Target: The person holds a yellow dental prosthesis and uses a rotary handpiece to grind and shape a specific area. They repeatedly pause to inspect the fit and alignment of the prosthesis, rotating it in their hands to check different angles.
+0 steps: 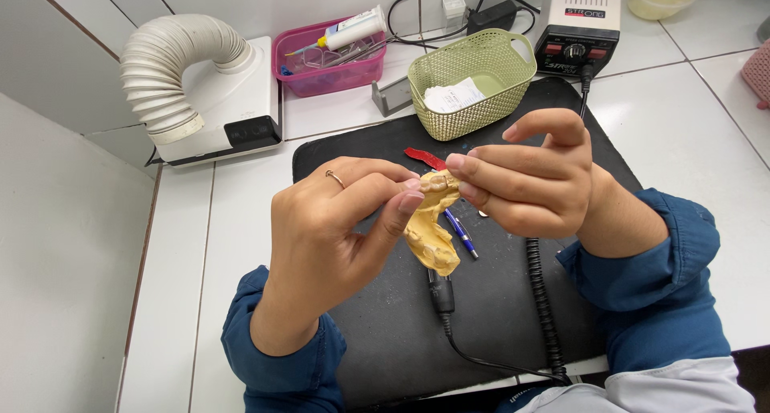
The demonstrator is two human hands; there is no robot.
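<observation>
Head view. Both hands are raised over a black mat [385, 333], meeting near frame centre. The left hand [333, 228] pinches a yellow dental cast [433, 224] between thumb and fingertips, fingers closed on its upper part; a thin ring sits on one finger. The right hand [533, 180] comes in from 3 o'clock, thumb and middle fingers closed on the cast's top end, index finger lifted and curled free. The cast hangs between the two hands, above the mat, its lower lobe pointing to 6 o'clock.

Judgement on handling: a stone cast like this is brittle, so light pad pressure on the thick base rather than on the teeth looks wise, and keeping it low over the soft mat limits harm from a slip.

Materials: the cast is matte, chalky, ochre-yellow, arch-shaped with lumpy tooth forms. A small red strip [423, 157] shows at 12 o'clock of it, just behind the fingertips; whether it is held or lying on the mat I cannot tell. A blue pen-like tool [462, 235] lies on the mat beside a black coiled cable [542, 301].

At 12 o'clock stands a pale green woven plastic basket [473, 84] with paper inside; at 11 o'clock a pink tray [329, 60]; at 10 o'clock a white ribbed suction hose [172, 76] on its box; at 1 o'clock a grey control unit [579, 24]. The bench is white tile.
</observation>
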